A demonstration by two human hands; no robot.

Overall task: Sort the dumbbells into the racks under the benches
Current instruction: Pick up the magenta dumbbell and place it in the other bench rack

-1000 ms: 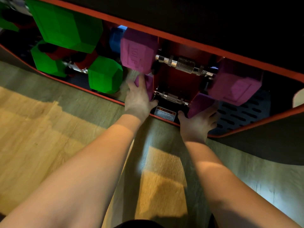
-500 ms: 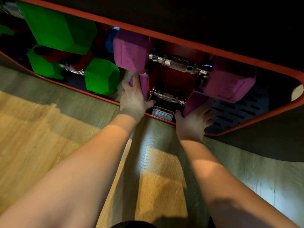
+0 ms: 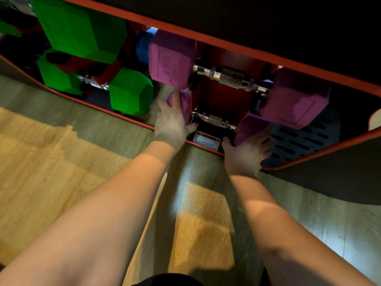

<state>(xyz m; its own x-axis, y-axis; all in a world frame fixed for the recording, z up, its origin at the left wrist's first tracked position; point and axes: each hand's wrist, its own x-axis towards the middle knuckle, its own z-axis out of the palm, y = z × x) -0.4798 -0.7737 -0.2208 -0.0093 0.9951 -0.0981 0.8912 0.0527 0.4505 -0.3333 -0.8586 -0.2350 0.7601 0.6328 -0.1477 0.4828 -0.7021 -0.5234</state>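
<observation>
Two purple dumbbells lie in the red rack (image 3: 224,100) under the bench. The upper purple dumbbell (image 3: 228,78) rests high, its chrome handle bare. The lower purple dumbbell (image 3: 214,119) sits at the rack's bottom front. My left hand (image 3: 173,122) cups its left head, fingers spread over it. My right hand (image 3: 245,153) cups its right head (image 3: 249,125) from below. Green dumbbells (image 3: 129,90) fill the rack's left side.
The bench's black pad with orange trim (image 3: 268,52) overhangs the rack. A perforated dark plate (image 3: 305,141) lies at the right. A caution label (image 3: 207,140) sits at the front edge. A blue dumbbell head (image 3: 144,45) shows behind. Wood floor (image 3: 61,162) spreads below.
Both hands stay on the lower purple dumbbell's heads. The dumbbell sits about where it was in the rack; only the view shifts slightly.
</observation>
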